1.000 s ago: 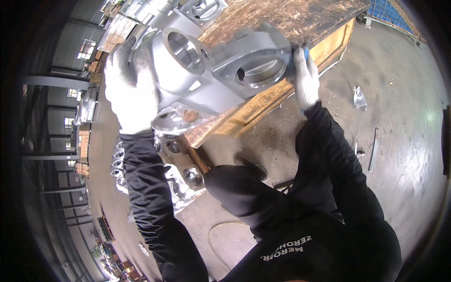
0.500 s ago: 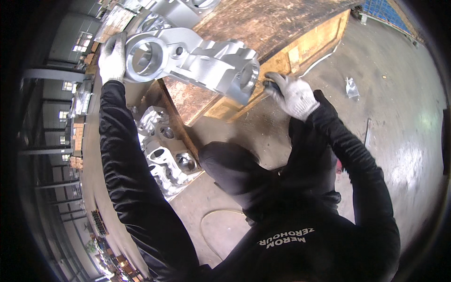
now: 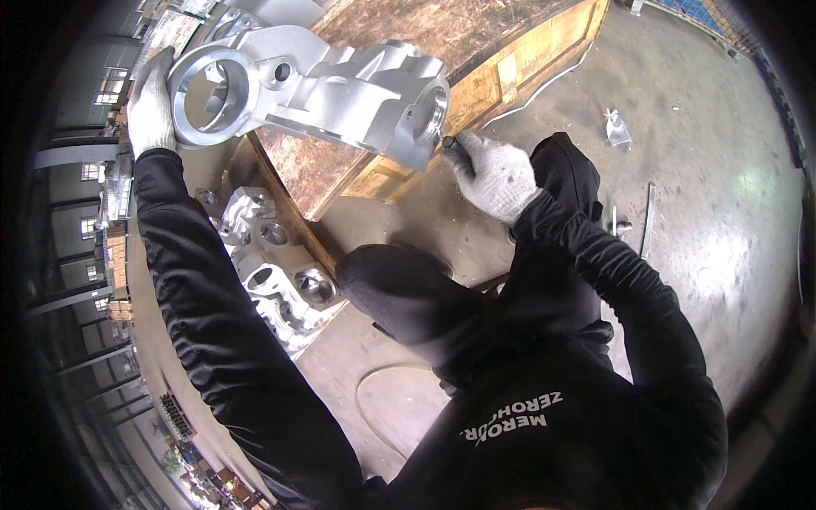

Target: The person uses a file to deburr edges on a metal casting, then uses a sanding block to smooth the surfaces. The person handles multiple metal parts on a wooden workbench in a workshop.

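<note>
Gripping the ring end of a big silver metal casting (image 3: 314, 85), my left hand (image 3: 151, 106) is wearing a white knit glove and is curling its fingers over the outer rim of the large round opening, closed firmly on that edge. From there my black sleeve is running down the left side of the view toward me.

My right hand (image 3: 497, 178), gloved the same way, is sitting just beside the opposite, blocky end of the casting, below its smaller bore. Its fingers are folding around something dark and narrow (image 3: 450, 149) that is poking out toward the casting's lower corner; I cannot tell what that object is, nor whether its tip is touching the metal. The hand is mostly closed around it.

The casting itself is lying tilted across the corner of a wooden crate (image 3: 476, 51), ring end toward the upper left, blocky end hanging out past the crate's edge above the floor. The crate's top is looking worn and brown, with paler yellow boards along its side.

Below the crate, on my left, more silver castings (image 3: 272, 272) of a similar kind are lying in a heap on the floor, close against the crate's base. My dark-clad knee is filling the middle of the view. A thin pale hose (image 3: 374, 382) is looping on the grey concrete floor (image 3: 705, 204) near my legs, and a small crumpled scrap (image 3: 618, 127) is lying well apart to the right.
</note>
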Available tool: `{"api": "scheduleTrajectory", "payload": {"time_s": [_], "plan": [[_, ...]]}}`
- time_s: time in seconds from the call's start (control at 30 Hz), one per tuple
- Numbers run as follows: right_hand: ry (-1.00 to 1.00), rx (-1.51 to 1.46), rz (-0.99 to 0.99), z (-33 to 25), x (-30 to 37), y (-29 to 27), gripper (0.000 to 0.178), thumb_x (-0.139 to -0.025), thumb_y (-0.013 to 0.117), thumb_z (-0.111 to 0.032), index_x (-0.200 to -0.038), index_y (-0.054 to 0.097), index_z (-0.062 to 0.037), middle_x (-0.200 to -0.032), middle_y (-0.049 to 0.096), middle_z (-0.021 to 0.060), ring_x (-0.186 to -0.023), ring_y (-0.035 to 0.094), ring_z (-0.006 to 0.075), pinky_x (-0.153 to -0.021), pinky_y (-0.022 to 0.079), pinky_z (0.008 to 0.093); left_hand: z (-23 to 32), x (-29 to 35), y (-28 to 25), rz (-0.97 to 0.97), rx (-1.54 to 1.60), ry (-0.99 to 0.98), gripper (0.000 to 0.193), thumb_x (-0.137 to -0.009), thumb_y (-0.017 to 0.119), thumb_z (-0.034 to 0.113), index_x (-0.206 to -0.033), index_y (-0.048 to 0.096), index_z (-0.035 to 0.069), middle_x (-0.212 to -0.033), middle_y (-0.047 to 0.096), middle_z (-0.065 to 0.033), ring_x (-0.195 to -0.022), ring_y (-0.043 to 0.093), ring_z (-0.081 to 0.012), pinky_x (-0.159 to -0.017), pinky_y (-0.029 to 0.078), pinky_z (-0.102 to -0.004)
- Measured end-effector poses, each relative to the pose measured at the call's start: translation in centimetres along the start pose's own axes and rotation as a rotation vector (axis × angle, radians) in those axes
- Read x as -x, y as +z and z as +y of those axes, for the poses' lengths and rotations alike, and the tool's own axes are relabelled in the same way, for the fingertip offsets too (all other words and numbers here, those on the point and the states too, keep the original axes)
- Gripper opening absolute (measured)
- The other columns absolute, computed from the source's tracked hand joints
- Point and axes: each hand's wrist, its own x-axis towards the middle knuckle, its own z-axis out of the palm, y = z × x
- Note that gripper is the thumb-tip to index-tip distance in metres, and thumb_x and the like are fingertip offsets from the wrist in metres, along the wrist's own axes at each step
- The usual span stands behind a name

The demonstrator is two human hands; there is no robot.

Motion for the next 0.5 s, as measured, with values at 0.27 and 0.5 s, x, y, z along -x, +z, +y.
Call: {"api": "scheduleTrajectory", "payload": {"time_s": [0.27, 0.5], "plan": [[-0.096, 0.085, -0.116, -5.7, -0.7, -5.0, 0.022, -0.092, 0.065, -0.024, -0.093, 0.072, -0.0036, -0.075, 0.071, 0.0187, -0.072, 0.073, 0.0353, -0.063, 0.058, 0.0453, -0.5, -1.1, 0.1, 0.009, 0.013, -0.043, 0.042, -0.095, 0.064, 0.035, -0.126, 0.075, 0.008, -0.123, 0.073, -0.0113, -0.111, 0.066, -0.0197, -0.101, 0.046, -0.0314], [-0.271, 0.348, -0.205, -6.5, -6.6, -10.4, 0.029, -0.089, 0.073, -0.029, -0.098, 0.079, -0.0025, -0.084, 0.076, 0.0182, -0.077, 0.077, 0.0289, -0.069, 0.062, 0.0381, -1.5, -1.3, -0.2, -0.008, 0.009, -0.036, 0.041, -0.094, 0.067, 0.036, -0.124, 0.076, 0.010, -0.121, 0.075, -0.0105, -0.109, 0.067, -0.0183, -0.100, 0.047, -0.0307]]}}
